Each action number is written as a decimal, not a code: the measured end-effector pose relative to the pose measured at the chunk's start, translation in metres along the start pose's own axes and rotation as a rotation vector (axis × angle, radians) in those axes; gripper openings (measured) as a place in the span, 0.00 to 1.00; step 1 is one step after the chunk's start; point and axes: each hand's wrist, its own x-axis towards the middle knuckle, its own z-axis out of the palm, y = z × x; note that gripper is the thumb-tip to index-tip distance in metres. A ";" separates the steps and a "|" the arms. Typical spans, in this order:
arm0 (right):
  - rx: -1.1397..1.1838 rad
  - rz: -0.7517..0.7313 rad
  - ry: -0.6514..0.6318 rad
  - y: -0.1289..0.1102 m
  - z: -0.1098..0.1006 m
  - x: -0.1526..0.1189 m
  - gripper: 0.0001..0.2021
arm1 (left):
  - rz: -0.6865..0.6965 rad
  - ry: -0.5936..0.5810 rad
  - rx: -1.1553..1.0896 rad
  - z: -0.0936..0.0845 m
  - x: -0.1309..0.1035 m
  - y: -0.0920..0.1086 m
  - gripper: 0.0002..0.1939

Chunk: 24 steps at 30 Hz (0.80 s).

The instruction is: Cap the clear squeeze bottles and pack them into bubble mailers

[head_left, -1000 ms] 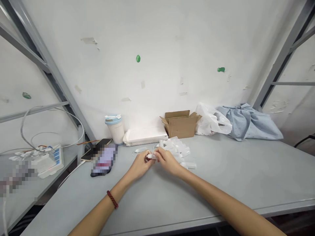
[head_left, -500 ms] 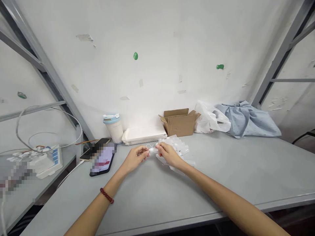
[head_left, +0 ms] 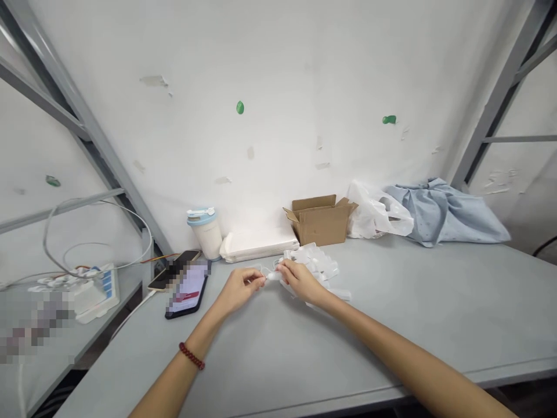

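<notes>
The small white tube (head_left: 273, 276) sits between the hands, over the grey desk (head_left: 270, 360) and beside the translucent pile (head_left: 322, 261) — the left hand (head_left: 238, 288), fingertips closed, pinches its left end; the right hand (head_left: 301, 281), likewise closed, pinches its right.

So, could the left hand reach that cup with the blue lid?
Probably yes: nothing visible stands between the left hand and the cup, though that hand is busy at a small white item.
</notes>
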 end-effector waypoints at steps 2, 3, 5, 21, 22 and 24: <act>-0.025 -0.012 -0.032 0.002 0.002 0.000 0.12 | -0.018 -0.073 0.028 -0.002 0.000 -0.001 0.11; -0.050 -0.019 -0.062 0.003 0.002 0.000 0.13 | -0.031 -0.127 0.042 -0.004 0.000 -0.002 0.11; -0.150 -0.046 -0.112 0.004 0.003 0.000 0.13 | -0.057 -0.218 0.067 -0.011 0.001 -0.007 0.12; -0.918 -0.097 -0.235 -0.010 0.001 -0.011 0.09 | -0.094 0.115 0.630 -0.034 0.008 -0.065 0.29; -0.929 -0.096 -0.241 -0.010 0.002 -0.011 0.09 | -0.038 0.115 0.637 -0.029 0.009 -0.065 0.29; -0.951 -0.099 -0.247 -0.008 0.004 -0.010 0.08 | -0.002 0.127 0.642 -0.021 0.012 -0.067 0.25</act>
